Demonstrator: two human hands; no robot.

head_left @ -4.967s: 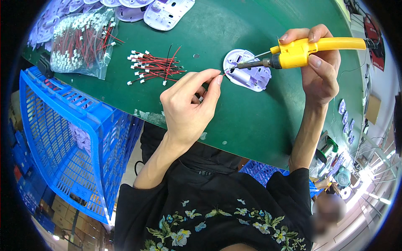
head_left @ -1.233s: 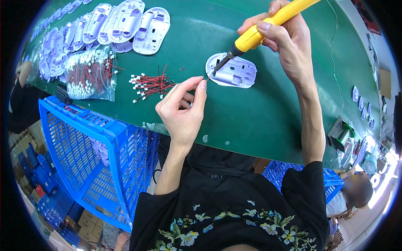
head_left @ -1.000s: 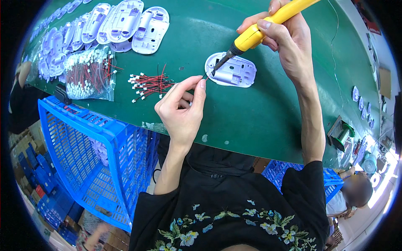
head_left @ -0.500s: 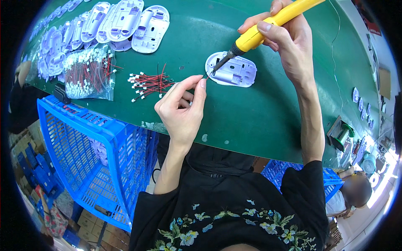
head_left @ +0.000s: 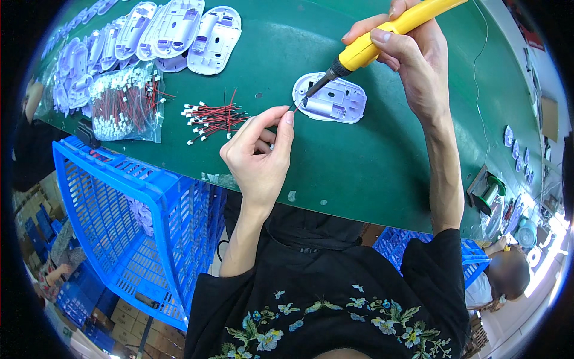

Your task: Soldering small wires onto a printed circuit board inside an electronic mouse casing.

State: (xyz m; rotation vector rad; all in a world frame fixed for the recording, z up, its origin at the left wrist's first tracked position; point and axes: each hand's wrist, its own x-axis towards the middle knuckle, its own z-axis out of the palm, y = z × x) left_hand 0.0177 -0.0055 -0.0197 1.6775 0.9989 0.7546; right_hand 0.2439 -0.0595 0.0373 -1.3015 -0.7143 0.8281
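My right hand [head_left: 409,57] grips a yellow soldering iron [head_left: 382,39], its dark tip touching the left end of a white oval plastic shell [head_left: 335,102] on the green mat [head_left: 371,167]. My left hand [head_left: 260,152] pinches a thin red wire [head_left: 294,108] between thumb and forefinger, with the wire end held at the iron's tip on the shell. A loose bundle of red wires with white connectors [head_left: 215,118] lies just left of my left hand.
More white shells [head_left: 197,33] are lined up at the mat's far left, beside a clear bag of red wires [head_left: 122,105]. A blue plastic crate [head_left: 119,221] stands below the table edge at left. A solder spool [head_left: 489,190] sits at the right edge.
Since five seconds ago the view has shifted and the iron's tip has come onto the shell. Over the last second both hands hold nearly still at the shell.
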